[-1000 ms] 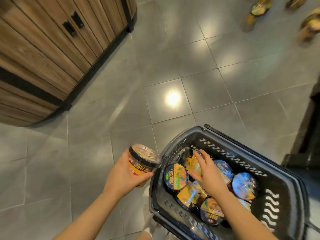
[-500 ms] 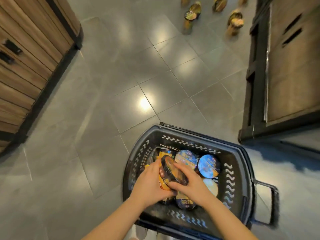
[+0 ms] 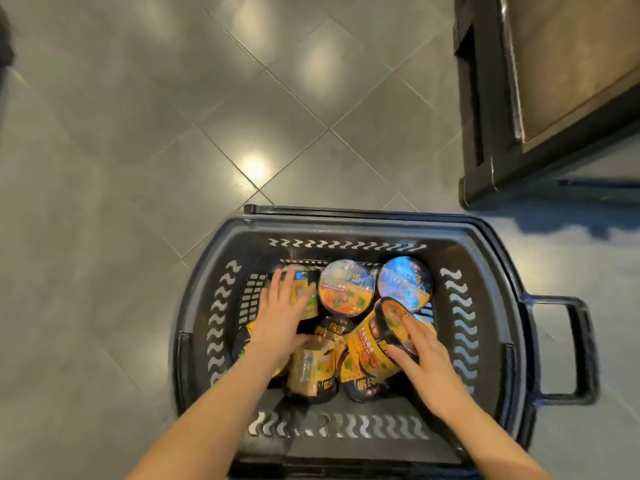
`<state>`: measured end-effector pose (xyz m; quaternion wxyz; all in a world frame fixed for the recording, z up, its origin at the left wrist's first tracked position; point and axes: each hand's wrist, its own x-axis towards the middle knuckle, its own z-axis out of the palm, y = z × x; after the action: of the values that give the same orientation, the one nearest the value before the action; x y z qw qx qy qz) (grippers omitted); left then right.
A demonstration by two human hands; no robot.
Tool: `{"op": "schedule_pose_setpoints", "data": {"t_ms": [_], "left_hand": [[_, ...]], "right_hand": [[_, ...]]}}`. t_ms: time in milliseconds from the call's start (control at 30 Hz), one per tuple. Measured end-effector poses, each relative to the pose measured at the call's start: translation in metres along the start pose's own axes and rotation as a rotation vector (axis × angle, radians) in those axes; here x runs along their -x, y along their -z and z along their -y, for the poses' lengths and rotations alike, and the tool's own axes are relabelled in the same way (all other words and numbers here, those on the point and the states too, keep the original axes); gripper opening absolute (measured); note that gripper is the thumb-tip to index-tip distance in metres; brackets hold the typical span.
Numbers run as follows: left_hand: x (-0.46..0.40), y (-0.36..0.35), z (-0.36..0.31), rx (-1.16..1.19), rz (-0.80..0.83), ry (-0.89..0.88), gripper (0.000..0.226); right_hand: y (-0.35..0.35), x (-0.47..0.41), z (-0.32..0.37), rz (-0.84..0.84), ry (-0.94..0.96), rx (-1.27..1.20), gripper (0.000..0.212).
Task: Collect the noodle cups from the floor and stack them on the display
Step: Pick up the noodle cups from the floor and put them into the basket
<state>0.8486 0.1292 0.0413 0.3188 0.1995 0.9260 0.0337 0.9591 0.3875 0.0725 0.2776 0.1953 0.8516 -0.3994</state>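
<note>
A dark plastic shopping basket [image 3: 491, 292] sits on the floor below me, holding several noodle cups. My left hand [image 3: 282, 315] lies flat, fingers straight, on a cup [image 3: 306, 299] at the basket's back left. My right hand [image 3: 420, 355] touches the rim of a tilted orange-and-black cup [image 3: 372, 344] that leans on the pile, fingers nearly straight. Two upright cups show their lids at the back: an orange-lidded one [image 3: 346, 287] and a blue-lidded one [image 3: 405, 282]. More cups [image 3: 311, 372] lie on their sides underneath.
Grey floor tiles [image 3: 173, 150] spread to the left and ahead. A dark-framed wooden display unit [image 3: 540, 81] stands at the upper right, close to the basket. The basket's handle [image 3: 568, 348] sticks out to the right.
The cup that my left hand carried went into the basket. Both hands now rest apart on separate cups. The view dropped, so the cups on the far floor left the frame.
</note>
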Motion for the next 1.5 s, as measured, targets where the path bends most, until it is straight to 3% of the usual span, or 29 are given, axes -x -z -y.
{"op": "schedule_pose_setpoints", "data": {"t_ms": [133, 300, 433, 567, 633, 733, 867, 933, 1033, 1200, 1367, 1500], "left_hand": [[-0.034, -0.014, 0.014, -0.081, 0.026, 0.003, 0.106], [-0.046, -0.006, 0.039, -0.130, -0.064, -0.019, 0.100], [-0.041, -0.007, 0.054, -0.242, -0.104, -0.098, 0.110], [-0.016, -0.015, 0.017, -0.188, -0.186, -0.169, 0.086], [0.005, -0.027, -0.007, -0.068, -0.093, -0.252, 0.072], [0.034, -0.047, -0.026, 0.036, 0.215, -0.213, 0.071], [0.044, -0.056, -0.017, 0.095, 0.186, -0.219, 0.078], [0.048, -0.056, -0.006, 0.044, 0.104, -0.192, 0.079], [0.060, -0.050, 0.016, 0.082, -0.001, 0.004, 0.078], [0.055, -0.041, 0.028, 0.348, 0.087, 0.062, 0.073], [0.042, -0.040, 0.013, 0.484, 0.104, -0.018, 0.071], [0.048, -0.046, 0.028, 0.184, 0.108, 0.031, 0.084]], "right_hand": [[-0.019, -0.019, 0.009, -0.057, 0.035, -0.099, 0.095], [-0.025, -0.024, 0.011, -0.057, 0.027, -0.125, 0.098], [-0.020, -0.017, 0.012, -0.108, -0.016, -0.098, 0.092], [-0.017, -0.007, 0.008, -0.097, -0.052, -0.065, 0.094], [-0.019, -0.003, 0.008, -0.065, -0.057, -0.062, 0.101], [-0.024, -0.001, 0.016, -0.044, -0.021, -0.036, 0.095], [-0.043, -0.006, 0.038, 0.000, 0.064, -0.021, 0.079], [-0.064, -0.008, 0.046, -0.001, 0.129, 0.057, 0.071], [-0.096, -0.006, 0.049, -0.074, 0.212, 0.398, 0.072], [-0.114, -0.005, 0.070, -0.097, 0.142, 0.580, 0.075], [-0.089, -0.024, 0.078, -0.041, -0.141, 0.219, 0.094], [-0.083, -0.023, 0.071, -0.115, -0.099, 0.065, 0.108]]}}
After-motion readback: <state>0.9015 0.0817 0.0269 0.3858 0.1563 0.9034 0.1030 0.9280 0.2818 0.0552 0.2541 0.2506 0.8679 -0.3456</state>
